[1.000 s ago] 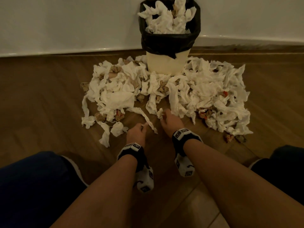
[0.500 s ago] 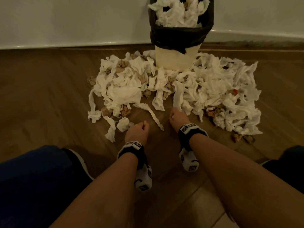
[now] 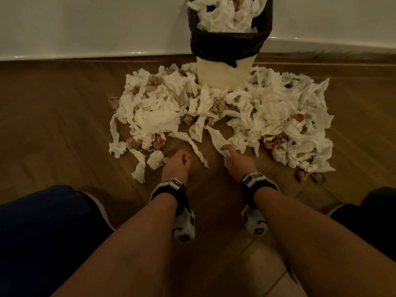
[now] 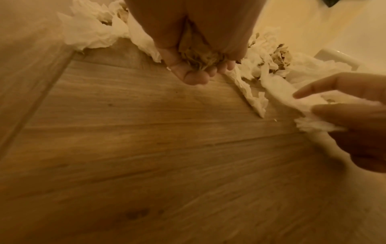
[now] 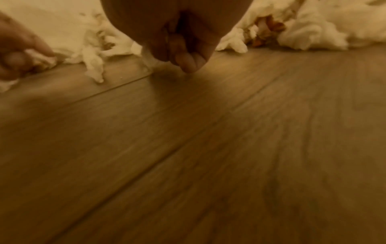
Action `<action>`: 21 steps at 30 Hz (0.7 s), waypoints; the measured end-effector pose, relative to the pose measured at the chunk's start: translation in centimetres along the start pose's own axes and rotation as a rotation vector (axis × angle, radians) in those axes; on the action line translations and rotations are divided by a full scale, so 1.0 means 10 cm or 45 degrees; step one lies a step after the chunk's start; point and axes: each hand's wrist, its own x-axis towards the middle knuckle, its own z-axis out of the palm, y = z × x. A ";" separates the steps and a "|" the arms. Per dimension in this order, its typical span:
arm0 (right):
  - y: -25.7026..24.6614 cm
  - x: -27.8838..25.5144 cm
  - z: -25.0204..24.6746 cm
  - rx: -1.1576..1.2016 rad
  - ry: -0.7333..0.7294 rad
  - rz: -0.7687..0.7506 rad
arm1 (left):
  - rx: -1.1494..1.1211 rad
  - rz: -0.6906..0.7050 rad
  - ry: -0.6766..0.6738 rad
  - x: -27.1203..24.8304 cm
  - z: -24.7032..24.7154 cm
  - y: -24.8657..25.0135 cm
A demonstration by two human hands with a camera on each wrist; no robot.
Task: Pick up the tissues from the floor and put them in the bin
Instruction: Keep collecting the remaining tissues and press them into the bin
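A cream bin [image 3: 225, 69] with a black liner stands against the wall, heaped with white tissues [image 3: 225, 16]. A wide pile of white and brown tissues [image 3: 274, 116] lies on the wooden floor around its base. My left hand [image 3: 182, 158] is a fist just in front of the pile. In the left wrist view its fingers [image 4: 188, 77] grip a crumpled brown tissue [image 4: 200, 59]. My right hand [image 3: 228, 152] pinches a white tissue strip [image 3: 217, 137] at the pile's near edge. That pinch shows beside the white strip [image 4: 292, 99]. The right wrist view is blurred, with fingers [image 5: 188, 61] curled.
A loose white strip [image 3: 196, 150] lies between my hands, and small white wads [image 3: 155, 159] lie left of the left hand. My knees in dark trousers [image 3: 42, 232] frame the bottom corners. Bare wooden floor [image 3: 203, 189] stretches beneath my wrists, and the white wall [image 3: 85, 24] runs behind the bin.
My right hand has drawn back from the pile's edge and now holds a white strip. The left hand stays curled in about the same place. The view has shifted toward the bin.
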 end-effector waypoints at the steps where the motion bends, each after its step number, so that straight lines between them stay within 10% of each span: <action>1: 0.00 -0.01 -0.01 0.027 0.002 0.019 | 0.007 0.002 0.007 -0.01 0.01 0.00; 21: 0.08 0.02 -0.01 0.003 0.021 0.217 | 0.139 0.058 0.050 0.05 0.14 0.02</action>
